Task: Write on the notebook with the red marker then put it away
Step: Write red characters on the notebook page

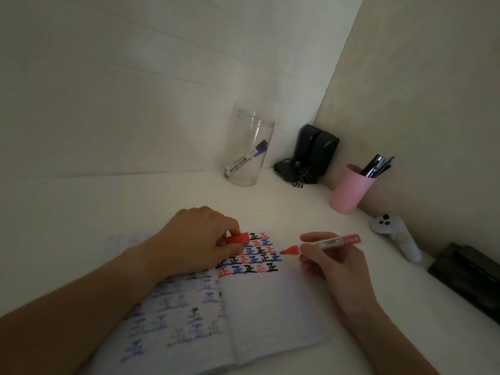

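An open notebook [270, 315] lies on the white table, its right page bearing rows of red, blue and black characters near the top. My right hand [332, 263] holds the uncapped red marker [324, 243], tip pointing left just above the page's upper right part. My left hand [194, 239] rests on the notebook's upper left and pinches the red cap [238, 238] between thumb and fingers. Cap and marker tip are apart by a short gap.
A clear plastic jar [250, 150] with a blue marker [244, 158] inside stands at the back. To its right are black speakers [315, 152], a pink cup [350, 189] of pens, a white controller [397, 236] and a black object [470, 277] at the right edge.
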Demonstrator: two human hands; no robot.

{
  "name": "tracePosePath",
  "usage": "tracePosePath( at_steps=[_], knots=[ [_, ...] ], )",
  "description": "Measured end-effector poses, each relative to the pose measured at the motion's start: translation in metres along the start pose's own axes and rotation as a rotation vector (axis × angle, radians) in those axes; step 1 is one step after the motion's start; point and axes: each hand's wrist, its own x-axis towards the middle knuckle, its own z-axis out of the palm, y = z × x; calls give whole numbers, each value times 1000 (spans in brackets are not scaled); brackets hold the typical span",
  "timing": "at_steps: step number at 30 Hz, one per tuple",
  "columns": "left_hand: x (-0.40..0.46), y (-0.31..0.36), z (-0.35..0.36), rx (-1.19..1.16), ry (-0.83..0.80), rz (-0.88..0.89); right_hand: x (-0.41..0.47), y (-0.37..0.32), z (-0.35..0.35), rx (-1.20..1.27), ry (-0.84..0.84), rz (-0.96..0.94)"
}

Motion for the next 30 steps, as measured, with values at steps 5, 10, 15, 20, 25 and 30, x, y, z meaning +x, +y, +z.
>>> tracePosePath(
  at_steps=[5, 10, 15, 20, 25, 30],
  knots=[
    [4, 0, 1, -1, 18, 16, 2, 6, 2, -146, 7, -63],
    [2, 0, 1, -5, 14, 20, 3, 9, 0, -195, -4, -59],
    [3, 1, -1, -3, -1, 13, 3, 10, 1, -274, -4, -67],
    [4, 3, -2, 6, -11, 9, 6, 12, -1, -272, 61, -56],
    [3, 3, -3, 2, -18, 16, 4, 9, 0, -244, 24, -54],
    [4, 4, -4, -4, -27, 18, 3, 8, 0, -275, 5, -49]
  ],
)
